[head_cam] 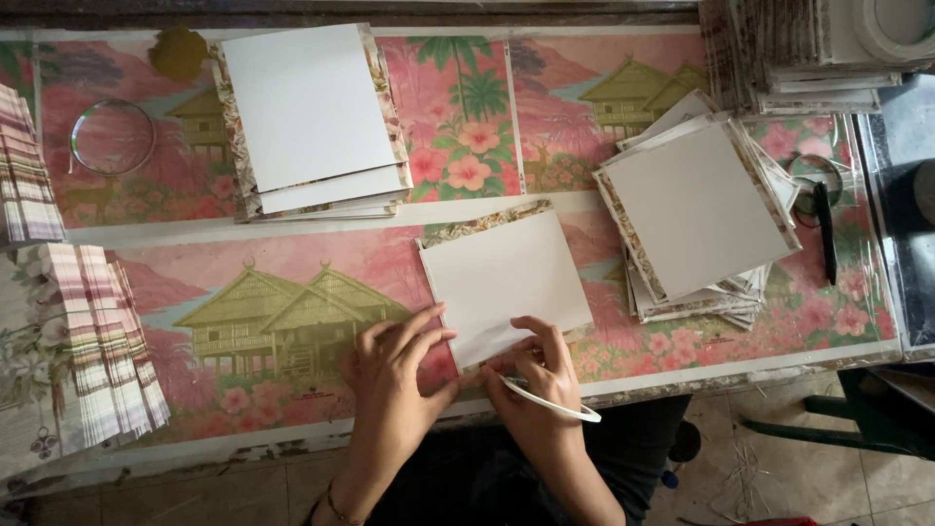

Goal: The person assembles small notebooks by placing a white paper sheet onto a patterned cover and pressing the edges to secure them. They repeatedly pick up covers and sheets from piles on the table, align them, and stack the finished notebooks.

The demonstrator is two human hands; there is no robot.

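Hands [458, 365] on flowered tablecloth [292, 282]

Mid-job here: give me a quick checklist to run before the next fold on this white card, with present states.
1. Left hand pressing the white card near its lower left corner: ok.
2. Right hand holding the white flat tool: ok.
3. Tool tip at the card's lower edge: cannot tell, fingers cover it.
4. Card flat on the table: ok.
5. Card apart from the right stack: ok.
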